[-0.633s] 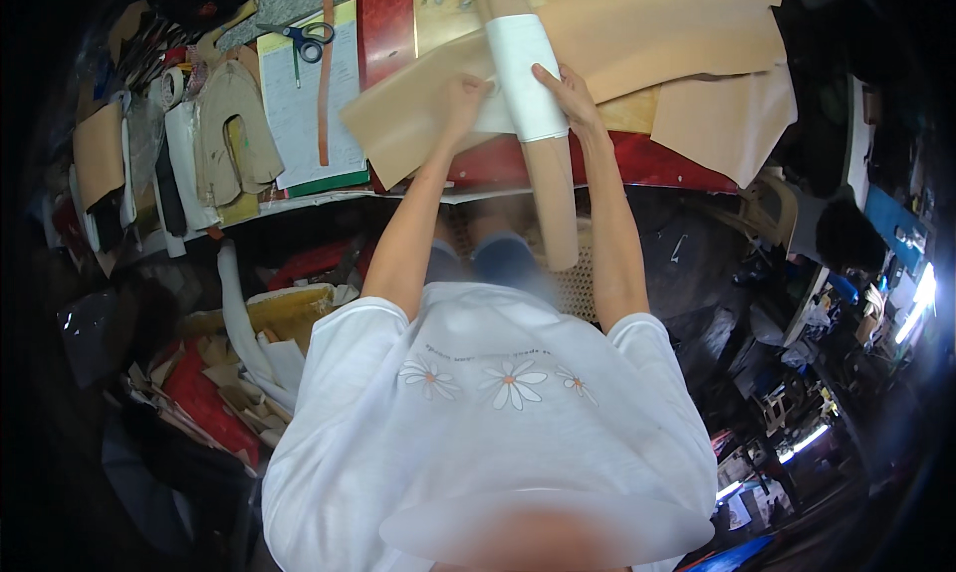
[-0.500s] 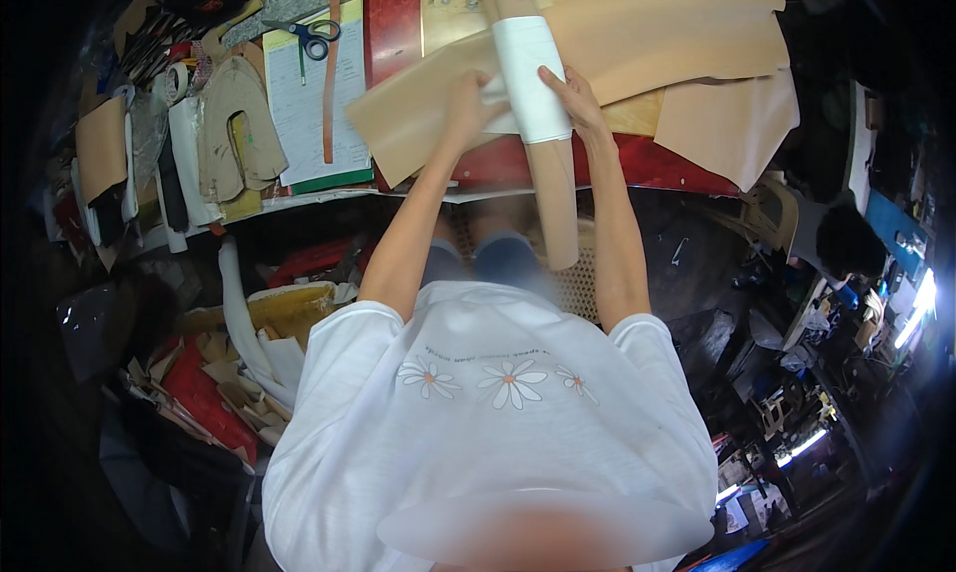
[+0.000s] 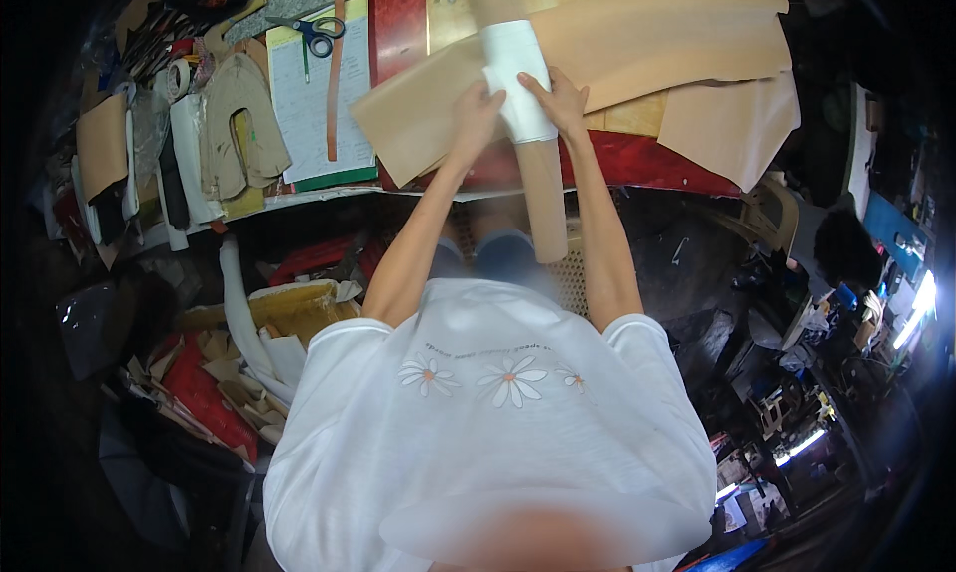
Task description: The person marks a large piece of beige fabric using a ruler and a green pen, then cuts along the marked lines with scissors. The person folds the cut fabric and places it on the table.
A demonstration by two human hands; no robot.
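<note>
A long brown cardboard tube (image 3: 544,199) slants over the table's front edge, its near end above my lap. White sheet material (image 3: 520,82) is wound round its middle in a smooth roll. My left hand (image 3: 476,119), slightly blurred, is closed at the roll's left side, the thumb against a loose edge of the white sheet. On the other side my right hand (image 3: 563,102) grips the roll, thumb on top and fingers along its right side. Under the tube lie large tan leather pieces (image 3: 657,39), one reaching out to the left.
The table has a red edge (image 3: 637,159). Left of the leather are written sheets (image 3: 309,114), dark-handled scissors (image 3: 317,39) and a brown strip (image 3: 334,84). Further left stand tape and beige pattern pieces (image 3: 244,124). A box of scraps (image 3: 229,393) sits below left.
Both hands and the tube have shifted slightly left. The white flap that stretched toward my left hand is now mostly wound onto the roll, and that hand is closer to it.
</note>
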